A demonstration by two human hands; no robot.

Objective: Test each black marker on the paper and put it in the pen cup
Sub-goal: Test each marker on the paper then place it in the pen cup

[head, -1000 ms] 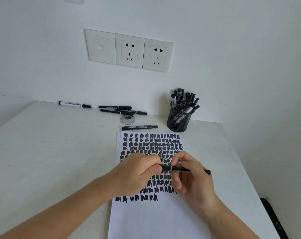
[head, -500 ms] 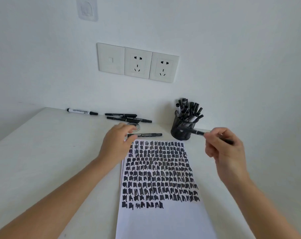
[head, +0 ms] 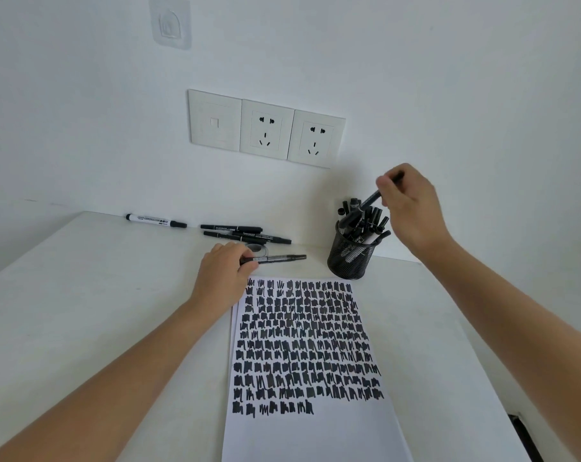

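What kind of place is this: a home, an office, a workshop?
Probably a home or office desk: a white tabletop, white plastic wall sockets, a black mesh pen cup full of black markers, and a white paper sheet covered in black marks.

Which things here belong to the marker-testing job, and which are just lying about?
Job: held marker in right hand, above pen cup; table marker gripped by left hand; scribbled paper; loose black markers.
Lying about: tape roll; wall sockets; adhesive hook; white-barrelled marker, perhaps.
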